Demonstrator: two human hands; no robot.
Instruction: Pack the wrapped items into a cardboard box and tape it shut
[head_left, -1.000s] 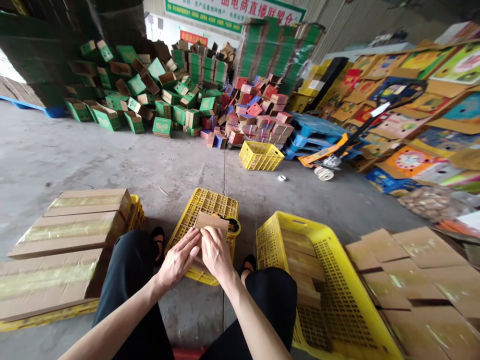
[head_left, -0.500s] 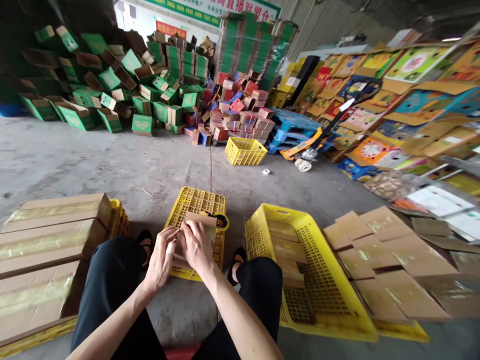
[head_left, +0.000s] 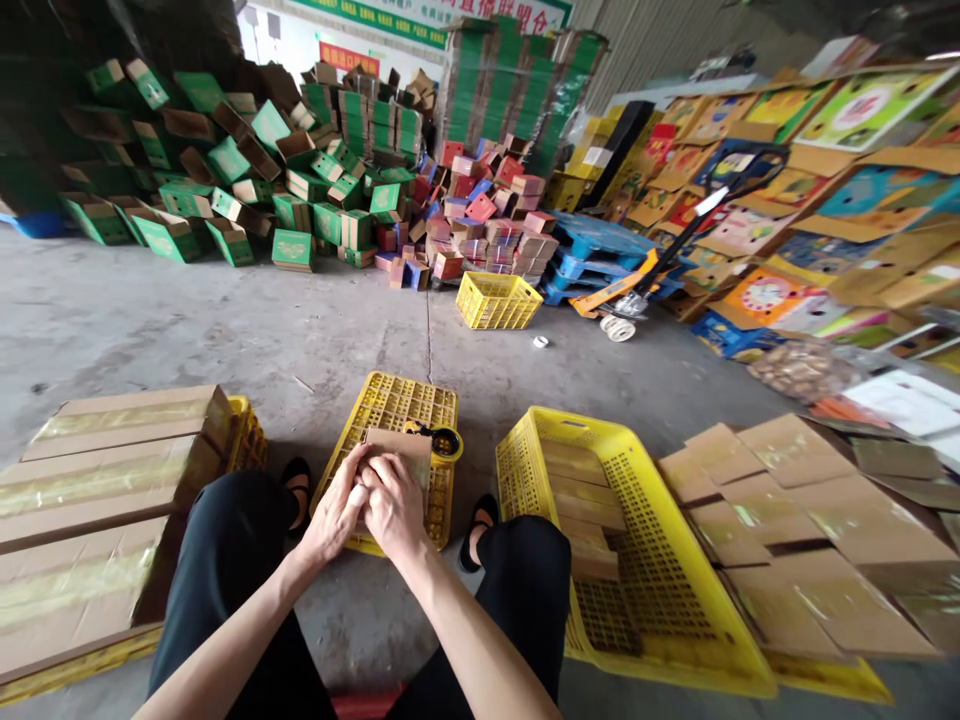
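A small piece of brown cardboard (head_left: 414, 452), box-like, lies on an upturned yellow plastic crate (head_left: 409, 392) between my knees. My left hand (head_left: 339, 508) grips its near left side with curled fingers. Close against it, my right hand (head_left: 393, 500) bends its fingers over the top of the same cardboard. The fingertips of both hands meet, and much of the cardboard is hidden under them. Just right of the cardboard, a black and yellow tape dispenser (head_left: 448, 445) rests on the crate.
Taped cartons (head_left: 112, 480) stand on a crate at my left. At my right, a yellow basket (head_left: 645, 500) holds several small boxes, beside flattened cardboard (head_left: 795, 500). Farther off are a yellow crate (head_left: 499, 300), a pallet jack (head_left: 637, 290) and heaped green boxes (head_left: 292, 250).
My hands have drawn closer together over the cardboard, the left fingers now touching the right ones. The view has shifted slightly, moving the surroundings a little.
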